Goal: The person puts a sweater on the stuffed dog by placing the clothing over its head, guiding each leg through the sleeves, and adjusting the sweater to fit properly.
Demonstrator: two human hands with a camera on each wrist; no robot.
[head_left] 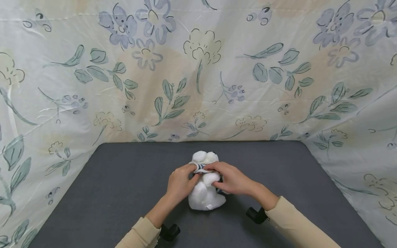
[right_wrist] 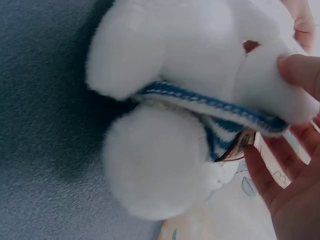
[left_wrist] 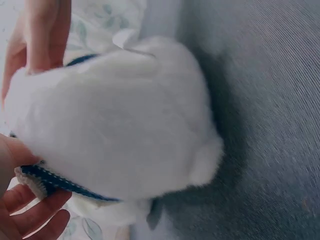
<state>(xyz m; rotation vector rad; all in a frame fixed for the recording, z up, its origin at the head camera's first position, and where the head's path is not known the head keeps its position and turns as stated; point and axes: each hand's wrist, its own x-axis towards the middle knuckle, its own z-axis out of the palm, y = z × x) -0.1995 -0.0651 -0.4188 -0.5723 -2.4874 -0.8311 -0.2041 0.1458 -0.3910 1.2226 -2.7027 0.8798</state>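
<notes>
A white plush toy (head_left: 204,198) stands on the dark table, wearing a blue-and-white striped knit garment (head_left: 201,167). On its left side, my left hand (head_left: 181,182) pinches the garment's edge; the left wrist view shows the thumb above the blue hem (left_wrist: 75,187) and fingers curled below. My right hand (head_left: 234,179) grips the toy's other side. In the right wrist view its thumb (right_wrist: 302,72) presses on the white plush while the fingers touch the striped cloth (right_wrist: 225,135) and a small brown patch (right_wrist: 240,145). A round white part (right_wrist: 157,162) bulges beside the garment.
The dark grey table (head_left: 124,182) extends around the toy. Behind it and at both sides hangs a floral-print curtain (head_left: 232,75). Black wrist-worn devices (head_left: 170,232) sit under the beige sleeves (head_left: 141,232). A small white tag (left_wrist: 127,40) sticks out from the toy.
</notes>
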